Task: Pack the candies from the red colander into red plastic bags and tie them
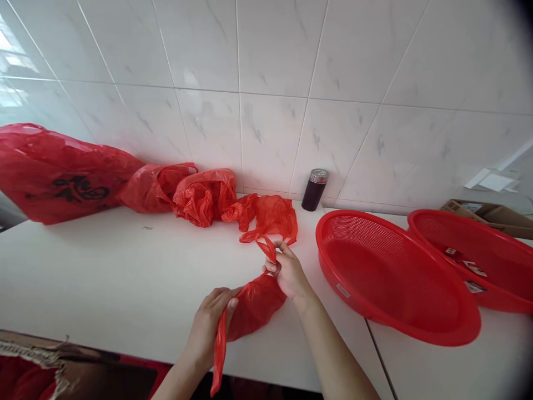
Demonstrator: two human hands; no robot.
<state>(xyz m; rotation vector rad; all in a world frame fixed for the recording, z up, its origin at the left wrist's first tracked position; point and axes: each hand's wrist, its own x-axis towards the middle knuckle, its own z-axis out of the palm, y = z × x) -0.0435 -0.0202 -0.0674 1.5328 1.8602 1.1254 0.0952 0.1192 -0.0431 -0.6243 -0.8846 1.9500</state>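
Note:
A red plastic bag [254, 308] with something bulky inside rests near the front of the white table. My left hand [214, 319] closes on its left side, thumb on top, and one long strap hangs down past the table edge. On the bag's far right end, my right hand [287, 271] pinches the other handle, whose loop sticks up above the fingers. What fills the bag is hidden. Just beyond my right hand lies a crumpled, flat red plastic bag [277, 214].
Against the tiled wall stand more red bags [206, 194], a large printed red bag [62, 178] and a dark thermos [314, 190]. Two red plastic baskets [387, 272] sit at right, a cardboard box [495, 216] behind them. An open carton [95, 372] is below the front edge.

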